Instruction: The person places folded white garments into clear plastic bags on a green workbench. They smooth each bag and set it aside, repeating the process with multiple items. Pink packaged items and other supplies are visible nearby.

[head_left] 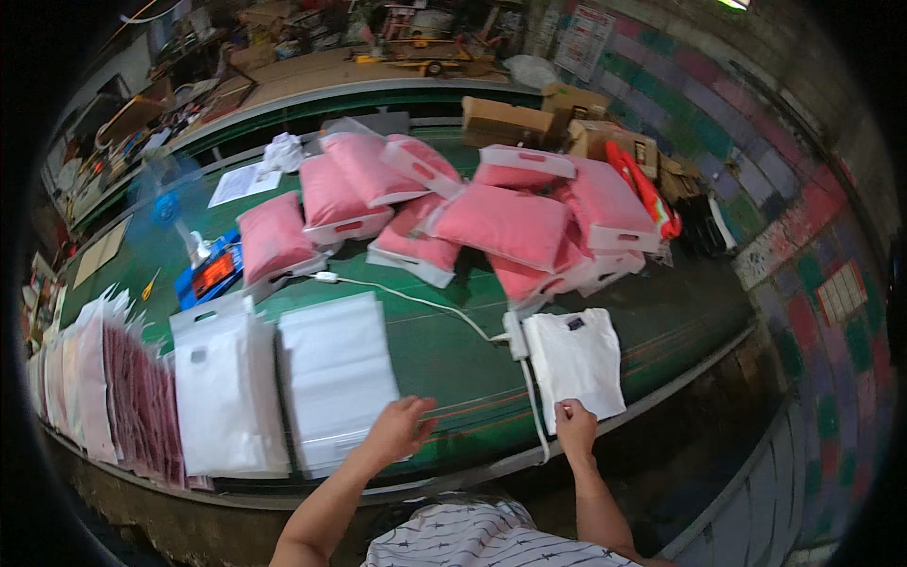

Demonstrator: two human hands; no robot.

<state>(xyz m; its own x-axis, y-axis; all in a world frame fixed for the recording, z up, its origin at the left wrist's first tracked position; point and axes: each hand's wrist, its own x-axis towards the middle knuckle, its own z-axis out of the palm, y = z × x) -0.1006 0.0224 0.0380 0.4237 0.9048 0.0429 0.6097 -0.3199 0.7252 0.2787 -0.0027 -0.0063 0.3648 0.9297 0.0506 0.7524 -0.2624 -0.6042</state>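
A folded white T-shirt with a dark neck label lies near the table's front edge, right of the middle. My right hand is closed in a pinch at its lower edge. My left hand hovers beside the lower right corner of a stack of flat white plastic bags, fingers apart and nothing in them. Left of that stack lies a pile of white handled bags. A white power strip touches the shirt's left side, its cord running down over the table edge.
Several pink-filled handled bags are heaped across the back of the green table. Pinkish packets stand in a row at far left. Behind them are yellow scissors, a blue-and-orange object and a fan. Cardboard boxes sit at the back.
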